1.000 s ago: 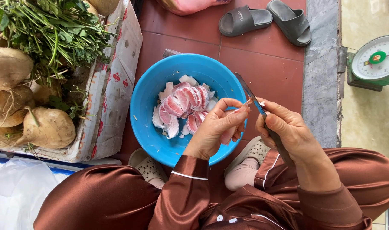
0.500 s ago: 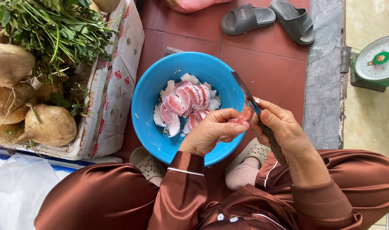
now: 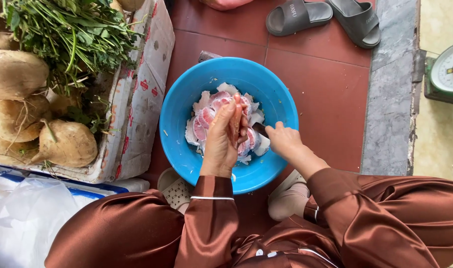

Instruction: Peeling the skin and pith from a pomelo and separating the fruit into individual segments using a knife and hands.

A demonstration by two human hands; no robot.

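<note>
- left hand [image 3: 221,141] pinches a pink fruit piece [image 3: 235,124] over the blue bowl [image 3: 187,99], centre frame.
- right hand [image 3: 285,140] clenched around a knife; its blade [image 3: 258,130] is mostly hidden.
- scale [image 3: 447,72] cut off at right edge.

We're at a market stall on the floor: foam box [image 3: 137,99] of turnips [image 3: 67,144] and greens [image 3: 72,34], weighing scale [image 3: 447,72], red tile floor [image 3: 325,84], slippers [image 3: 325,17] left nearby.
</note>
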